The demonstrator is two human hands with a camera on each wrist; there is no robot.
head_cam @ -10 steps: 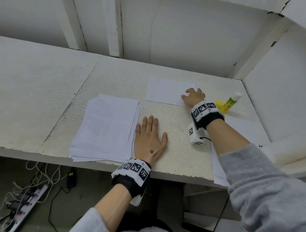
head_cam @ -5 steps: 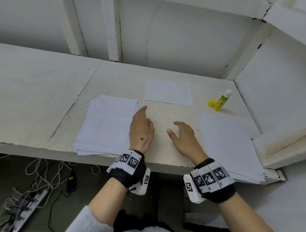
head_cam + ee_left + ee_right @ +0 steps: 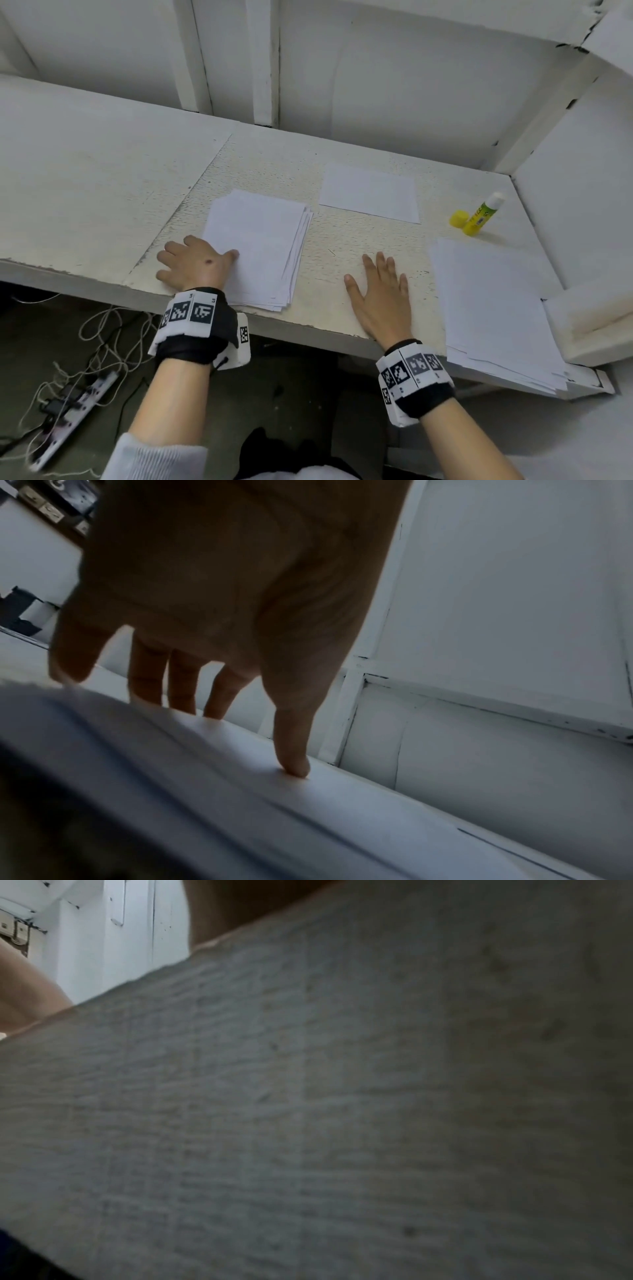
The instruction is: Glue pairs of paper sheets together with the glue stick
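We look down at a white desk point(image 3: 102, 192) with a rough top. Our left hand point(image 3: 195, 263) rests at the near left corner of a stack of paper point(image 3: 257, 246). In the left wrist view the thumb point(image 3: 291, 750) presses down on the top sheet, and the other fingers point(image 3: 147, 674) reach down past the edge of the stack. So the left grip is loose and spread, and we cannot tell if it pinches any sheet. Our right hand point(image 3: 380, 294) lies flat on the bare desk between the stack and a second pile of paper point(image 3: 496, 308). Its fingers are straight and a little apart, and it holds nothing. The right wrist view is dim and blurry and shows mostly the rough desk top. The second pile sits at the right side of the desk and hangs a bit over the near edge. One single sheet point(image 3: 370, 192) lies alone farther back, near the wall, apart from both piles. The glue stick point(image 3: 483, 214) is at the back right, well away from both hands. It is yellow and green with a white end, and it tilts. Its yellow cap point(image 3: 459, 218) sits just beside it on the left. Both wrists wear black bands point(image 3: 198, 329) with black and white square marks. Under the desk, on the floor at the left, we see a power strip point(image 3: 68, 418) and tangled white cords point(image 3: 99, 342).
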